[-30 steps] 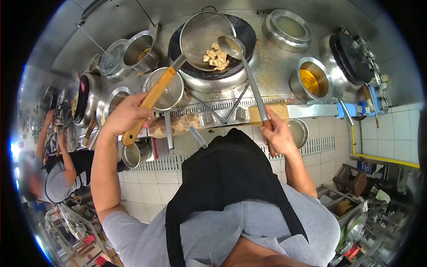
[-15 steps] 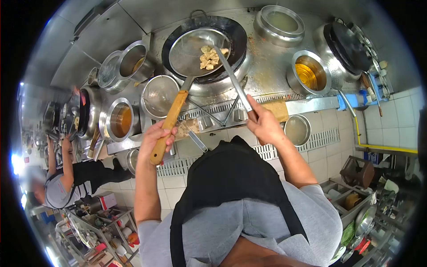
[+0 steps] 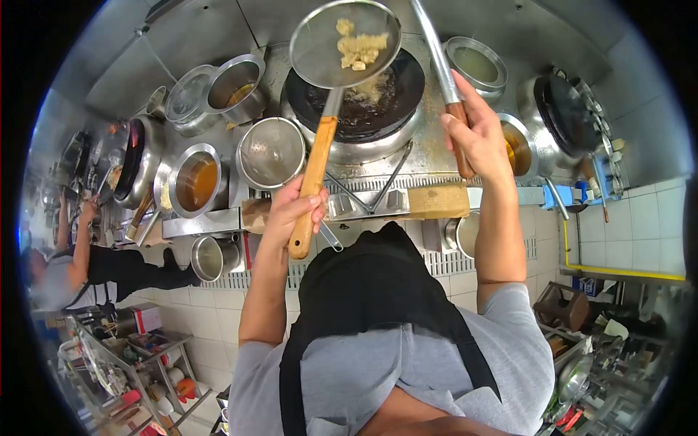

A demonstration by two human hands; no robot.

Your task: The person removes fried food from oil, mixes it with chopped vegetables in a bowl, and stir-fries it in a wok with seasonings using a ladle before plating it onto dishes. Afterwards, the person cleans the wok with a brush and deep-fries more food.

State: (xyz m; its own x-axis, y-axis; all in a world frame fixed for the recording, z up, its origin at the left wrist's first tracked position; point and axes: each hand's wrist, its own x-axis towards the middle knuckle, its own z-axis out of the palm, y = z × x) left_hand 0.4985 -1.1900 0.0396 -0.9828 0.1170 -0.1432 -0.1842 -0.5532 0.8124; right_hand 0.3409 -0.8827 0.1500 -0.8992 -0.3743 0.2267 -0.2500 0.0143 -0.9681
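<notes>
My left hand (image 3: 298, 213) is wrapped round the wooden handle of a round mesh strainer (image 3: 313, 58). Pale cooked pieces (image 3: 361, 49) lie in the strainer, which is raised over the far side of a black wok (image 3: 400, 94). Dark, bubbling liquid shows in the wok, with some pale matter in it. My right hand (image 3: 480, 134) grips the wooden end of a metal-shafted ladle (image 3: 435, 47), held up to the right of the wok. The ladle's bowl is out of view.
Left of the wok are a second strainer (image 3: 271, 152), a pot of brown liquid (image 3: 196, 184) and another pot (image 3: 236, 89). A pot of yellow liquid (image 3: 513, 149) and a lidded pot (image 3: 476, 64) stand at the right. A co-worker (image 3: 80, 265) stands far left.
The strainer with the pieces has risen and moved away from me, uncovering the wok's liquid. My right hand has lifted the ladle up and to the right, off the pieces.
</notes>
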